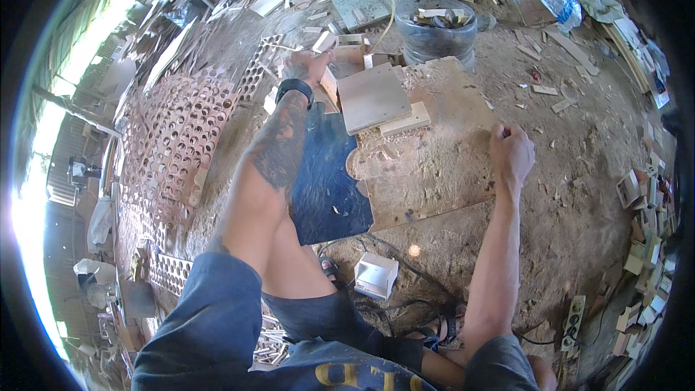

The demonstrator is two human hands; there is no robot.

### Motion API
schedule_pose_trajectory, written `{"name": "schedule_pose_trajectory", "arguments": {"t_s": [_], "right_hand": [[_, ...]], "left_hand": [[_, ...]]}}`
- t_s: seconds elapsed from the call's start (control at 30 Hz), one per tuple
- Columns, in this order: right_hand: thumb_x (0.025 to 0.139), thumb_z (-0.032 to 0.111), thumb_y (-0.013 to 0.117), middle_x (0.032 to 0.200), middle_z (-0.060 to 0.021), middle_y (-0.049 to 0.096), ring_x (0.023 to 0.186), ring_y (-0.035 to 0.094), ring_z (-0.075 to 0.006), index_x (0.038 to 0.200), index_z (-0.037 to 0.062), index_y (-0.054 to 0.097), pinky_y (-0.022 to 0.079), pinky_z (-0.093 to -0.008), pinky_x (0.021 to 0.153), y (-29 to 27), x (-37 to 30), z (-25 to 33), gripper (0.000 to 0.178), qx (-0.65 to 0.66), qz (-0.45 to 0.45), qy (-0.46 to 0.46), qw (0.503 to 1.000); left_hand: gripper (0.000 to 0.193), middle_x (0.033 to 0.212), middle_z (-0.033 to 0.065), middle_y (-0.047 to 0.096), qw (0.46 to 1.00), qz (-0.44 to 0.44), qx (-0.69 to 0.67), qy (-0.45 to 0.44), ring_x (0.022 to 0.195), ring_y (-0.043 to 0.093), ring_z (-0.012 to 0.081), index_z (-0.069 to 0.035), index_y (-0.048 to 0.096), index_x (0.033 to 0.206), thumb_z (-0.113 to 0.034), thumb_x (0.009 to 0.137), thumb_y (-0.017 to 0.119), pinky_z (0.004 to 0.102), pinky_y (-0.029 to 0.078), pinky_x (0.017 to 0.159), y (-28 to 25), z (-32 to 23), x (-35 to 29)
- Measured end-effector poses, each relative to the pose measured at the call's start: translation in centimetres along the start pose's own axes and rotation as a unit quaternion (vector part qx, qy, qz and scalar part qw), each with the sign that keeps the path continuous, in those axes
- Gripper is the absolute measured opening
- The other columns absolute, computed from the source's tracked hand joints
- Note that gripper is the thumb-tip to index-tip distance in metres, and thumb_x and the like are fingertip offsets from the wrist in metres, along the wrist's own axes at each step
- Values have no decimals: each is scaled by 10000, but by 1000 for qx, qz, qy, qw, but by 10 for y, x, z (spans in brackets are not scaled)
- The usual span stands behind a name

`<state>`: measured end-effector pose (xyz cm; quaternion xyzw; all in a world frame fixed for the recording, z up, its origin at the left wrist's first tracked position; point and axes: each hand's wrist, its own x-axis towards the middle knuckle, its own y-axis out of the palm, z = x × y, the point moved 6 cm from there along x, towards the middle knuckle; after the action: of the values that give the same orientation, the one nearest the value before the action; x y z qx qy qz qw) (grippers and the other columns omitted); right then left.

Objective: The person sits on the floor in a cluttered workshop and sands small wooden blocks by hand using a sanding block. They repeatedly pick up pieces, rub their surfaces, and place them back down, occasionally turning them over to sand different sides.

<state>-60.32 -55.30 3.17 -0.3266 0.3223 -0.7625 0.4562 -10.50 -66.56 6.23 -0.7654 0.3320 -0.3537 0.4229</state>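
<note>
Near the upper centre of the frame, a pale, flat, square wooden board (pixel 373 96) is touched at its edge by the left hand (pixel 308 65), fingers loosely curled. The right hand (pixel 511 152) is closed into a fist on the dusty plywood sheet (pixel 434 174).

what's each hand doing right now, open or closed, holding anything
Left hand: reaching among small wood blocks beyond the wooden box; its grip cannot be told.
Right hand: closed in a fist on the plywood board; anything inside is hidden.

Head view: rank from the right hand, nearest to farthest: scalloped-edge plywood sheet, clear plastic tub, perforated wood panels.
From the right hand:
1. Scalloped-edge plywood sheet, right under the hand.
2. Clear plastic tub, ahead, slightly left.
3. Perforated wood panels, far left, beyond the left forearm.
</note>
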Motion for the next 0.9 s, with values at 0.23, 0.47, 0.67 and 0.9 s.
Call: {"name": "schedule_pose_trajectory", "arguments": {"t_s": [0.23,0.47,0.67,0.9], "right_hand": [[852,348,568,914,-214,706,900,672,-399,874,45,723,513,-482,833,4,11,3,342,-44,10,10,999],[856,327,587,888,-214,707,877,673,-397,849,27,707,520,-484,814,-3,4,6,323,-31,-2,-15,999],[853,321,588,919,-213,705,886,669,-398,866,36,710,513,-479,823,-3,0,0,310,-2,6,-30,1000],[846,330,575,944,-196,706,916,665,-389,888,45,713,507,-482,843,-6,0,2,319,10,3,-25,1000]], "left_hand": [[528,871,129,659,962,-143,-232,-7,860,622,278,-7,644,976,-493,809,766,410,482,822,-65,21,-46],[605,1003,158,621,952,-242,-154,105,949,607,258,-4,585,1060,-485,766,805,396,479,850,-123,8,-175],[457,848,126,703,976,-68,-193,76,790,658,237,17,670,964,-340,735,840,373,511,724,-132,2,-163],[504,869,126,720,974,138,-170,60,831,676,211,-1,726,884,-452,692,845,345,522,757,-80,12,-121]]}}
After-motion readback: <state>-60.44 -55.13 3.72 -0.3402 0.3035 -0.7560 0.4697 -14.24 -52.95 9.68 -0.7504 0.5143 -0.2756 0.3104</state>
